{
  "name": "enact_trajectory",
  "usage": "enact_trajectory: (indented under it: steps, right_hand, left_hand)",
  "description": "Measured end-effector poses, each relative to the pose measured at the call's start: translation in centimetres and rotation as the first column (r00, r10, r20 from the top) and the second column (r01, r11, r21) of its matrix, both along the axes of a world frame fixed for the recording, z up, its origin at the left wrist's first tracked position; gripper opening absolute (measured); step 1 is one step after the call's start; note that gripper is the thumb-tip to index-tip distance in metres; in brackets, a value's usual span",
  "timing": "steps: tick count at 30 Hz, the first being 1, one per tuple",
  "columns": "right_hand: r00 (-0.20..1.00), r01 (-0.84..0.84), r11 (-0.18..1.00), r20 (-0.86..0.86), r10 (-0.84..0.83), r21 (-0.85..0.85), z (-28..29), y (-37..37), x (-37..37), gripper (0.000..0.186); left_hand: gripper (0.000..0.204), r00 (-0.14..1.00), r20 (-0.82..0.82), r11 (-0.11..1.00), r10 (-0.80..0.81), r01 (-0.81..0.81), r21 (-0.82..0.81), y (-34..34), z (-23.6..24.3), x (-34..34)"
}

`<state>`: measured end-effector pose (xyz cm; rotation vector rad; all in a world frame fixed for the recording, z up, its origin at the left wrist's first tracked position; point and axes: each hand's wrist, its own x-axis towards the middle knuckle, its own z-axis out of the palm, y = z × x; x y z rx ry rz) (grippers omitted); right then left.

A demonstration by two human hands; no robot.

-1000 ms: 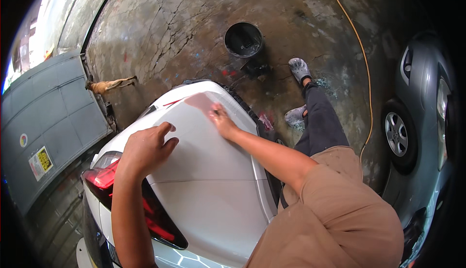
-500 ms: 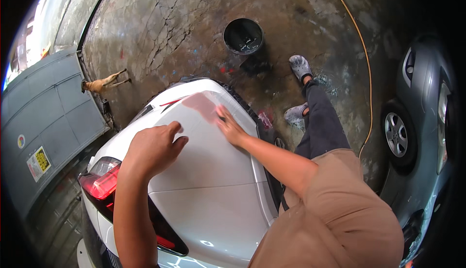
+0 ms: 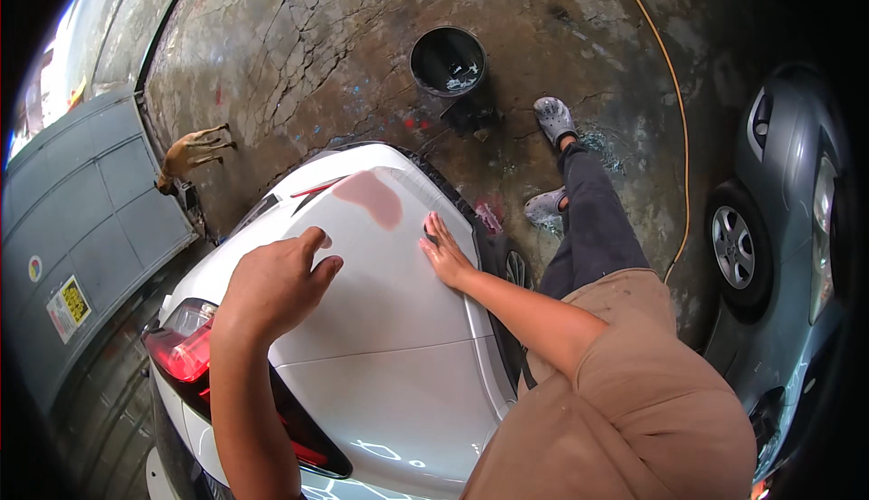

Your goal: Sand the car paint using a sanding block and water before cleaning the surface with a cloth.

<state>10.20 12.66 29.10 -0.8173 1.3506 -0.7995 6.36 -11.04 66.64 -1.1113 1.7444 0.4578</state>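
The rear corner of a white car (image 3: 371, 373) fills the lower middle, with a red tail light (image 3: 186, 346) and a smooth pinkish patch (image 3: 367, 197) on its panel. My left hand (image 3: 285, 278) is raised over the panel at the left, fingers loosely bent and apart, nothing in them. My right hand (image 3: 445, 248) rests on the panel just right of and below the patch, its fingers on a small dark pad (image 3: 431, 236) that they partly hide.
A black bucket (image 3: 448, 57) stands beyond the car near my shoes (image 3: 554, 118). An orange cable (image 3: 679, 93) runs along the wet, cracked floor (image 3: 308, 47). A grey car (image 3: 787, 183) is at the right; a grey metal gate (image 3: 81, 192) and tan dog (image 3: 190, 156) at left.
My right hand has slid rightward and down, off the pinkish patch, which shows more fully. My left hand has stayed about in place. The dog has shifted its position slightly near the gate.
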Motion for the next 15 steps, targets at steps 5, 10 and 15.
enact_trajectory:
  steps: [5, 10, 15]
  right_hand:
    - [0.999, 0.03, 0.999, 0.041, -0.03, -0.009, 2.2, -11.2, -1.5, 0.065]
    - [0.999, -0.04, 0.994, -0.033, 0.037, -0.1, 1.0, -3.0, -0.5, 0.07]
    - [0.992, -0.1, 0.995, -0.08, 0.101, 0.019, 0.1, -6.6, 0.0, 0.072]
  left_hand:
    - [0.035, 0.999, 0.031, 1.0, 0.008, -0.007, -0.011, -0.2, -0.4, -0.4]
    - [0.034, 0.998, 0.033, 0.999, 0.052, -0.052, -0.003, -0.2, 0.0, 0.1]
    - [0.034, 1.0, 0.014, 1.0, 0.026, -0.026, 0.006, -0.4, 0.0, -0.6]
